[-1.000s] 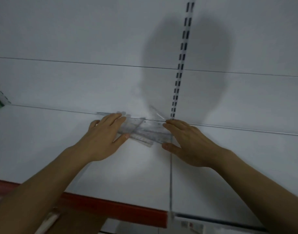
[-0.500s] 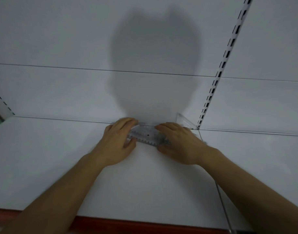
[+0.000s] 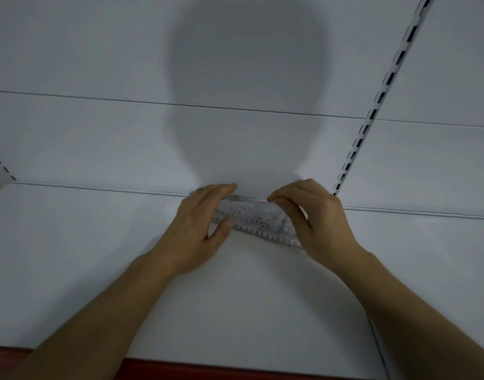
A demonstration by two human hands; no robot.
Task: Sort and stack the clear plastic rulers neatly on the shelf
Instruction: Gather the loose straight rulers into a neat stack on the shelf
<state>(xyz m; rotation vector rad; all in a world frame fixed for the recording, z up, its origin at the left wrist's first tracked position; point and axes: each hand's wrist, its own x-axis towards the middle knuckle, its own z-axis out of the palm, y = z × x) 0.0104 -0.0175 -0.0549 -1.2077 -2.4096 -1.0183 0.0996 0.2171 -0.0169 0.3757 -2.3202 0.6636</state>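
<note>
A small bundle of clear plastic rulers [image 3: 255,220] with printed scale marks lies on the white shelf [image 3: 98,256], close to the back panel. My left hand [image 3: 201,223] grips the bundle's left end, fingers over the far edge and thumb on the near edge. My right hand [image 3: 314,218] grips the right end with curled fingers, covering that end. The rulers overlap, their near edge slanting down to the right.
The white back panel [image 3: 98,138] rises right behind the rulers. A slotted upright rail [image 3: 372,116] runs diagonally at the right. The shelf's red front edge [image 3: 208,370] lies at the bottom. A seam between shelf boards [image 3: 377,341] runs at the lower right.
The spread-out rulers have been drawn together into one tighter bundle between my hands. My hands moved closer together and their fingers curled more. The view shifted left, so the rail sits further right.
</note>
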